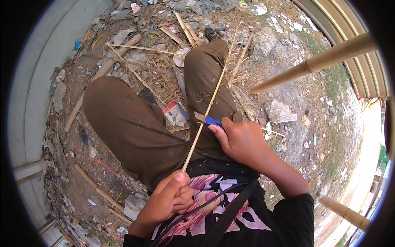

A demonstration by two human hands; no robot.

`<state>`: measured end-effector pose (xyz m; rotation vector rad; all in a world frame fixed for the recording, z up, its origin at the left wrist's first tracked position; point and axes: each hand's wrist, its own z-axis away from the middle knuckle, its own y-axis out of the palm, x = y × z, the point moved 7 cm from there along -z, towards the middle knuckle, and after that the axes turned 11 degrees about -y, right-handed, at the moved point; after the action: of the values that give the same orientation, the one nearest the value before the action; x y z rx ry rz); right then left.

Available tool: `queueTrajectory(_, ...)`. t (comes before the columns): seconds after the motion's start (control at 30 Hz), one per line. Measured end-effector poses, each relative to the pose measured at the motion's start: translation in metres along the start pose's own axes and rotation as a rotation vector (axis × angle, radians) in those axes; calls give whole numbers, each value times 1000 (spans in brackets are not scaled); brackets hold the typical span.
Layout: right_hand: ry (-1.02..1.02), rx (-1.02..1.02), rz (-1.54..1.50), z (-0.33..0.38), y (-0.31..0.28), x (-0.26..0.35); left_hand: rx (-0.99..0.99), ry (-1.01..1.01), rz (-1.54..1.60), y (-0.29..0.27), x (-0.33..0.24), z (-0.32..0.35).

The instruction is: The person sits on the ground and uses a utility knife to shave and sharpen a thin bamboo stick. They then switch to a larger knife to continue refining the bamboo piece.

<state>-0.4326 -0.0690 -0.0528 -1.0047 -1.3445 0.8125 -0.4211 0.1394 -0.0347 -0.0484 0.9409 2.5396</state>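
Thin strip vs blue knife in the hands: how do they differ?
The strip is long and slender; the knife, shorter and broader. The strip is pale tan; the knife has a blue handle. The left hand pinches the strip's near end; the right hand grips the knife. Both are hand-held and cross each other.

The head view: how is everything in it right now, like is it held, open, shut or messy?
Thin stick: held at a slant
Knife: blade out, lying across the thin stick
Left hand: closed on the thin stick's near end
Right hand: closed around the knife's handle
Trousers: bent at the knees, speckled
Ground: littered
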Motion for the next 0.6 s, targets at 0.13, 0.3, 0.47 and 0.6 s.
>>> queueTrajectory(0.13, -81, -5, -87, 13, -5, 22, 22, 3, 7, -2, 2, 3)
queueTrajectory(0.3, 59, -88, 93, -2, -4, -17, 9, 31, -21, -1, 5, 4)
queueTrajectory(0.47, -39, 19, -30, 7, -6, 10, -6, 23, 45, -2, 1, 11)
queueTrajectory(0.6, 169, -30, 34, -6, 0, -48, 0, 5, 52, -3, 7, 11)
